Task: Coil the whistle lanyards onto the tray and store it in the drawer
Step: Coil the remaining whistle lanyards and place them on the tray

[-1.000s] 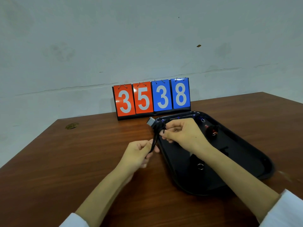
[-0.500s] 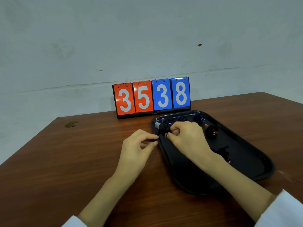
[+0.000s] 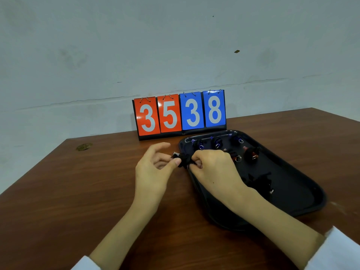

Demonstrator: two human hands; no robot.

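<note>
A: Where do we stand with this coiled lanyard (image 3: 184, 160)?

B: We hold it between our 2 hands. Our right hand (image 3: 213, 169) pinches it, thumb and fingertips curled round the black cord. Our left hand (image 3: 153, 170) only touches it with the thumb tip; its other fingers are lifted and loosely spread, gripping nothing.

A: Which way does it lie?

B: Just left of the right hand's fingertips, against the left thumb. Its long axis runs roughly from hand to hand, and a small grey end (image 3: 176, 154), likely the whistle, pokes out on the left hand's far side.

A: So which hand sets it down?

B: The right, we judge. Its wrist crosses the tray (image 3: 319, 193), whose bare floor opens to the right of that hand. The left hand sits outside the rim, over the table (image 3: 87, 191). The bundle hangs about at the rim; we cannot tell whether it touches.

A: What lies past the right hand?

B: Beyond it, 3 bundles with blue rings (image 3: 216, 143); to its right, 2 reddish bundles (image 3: 251, 153); beside the forearm, 1 looser black tangle (image 3: 260, 182). We'd steer clear of those. The scoreboard (image 3: 181, 114) stands beyond both hands. We see no drawer.
</note>
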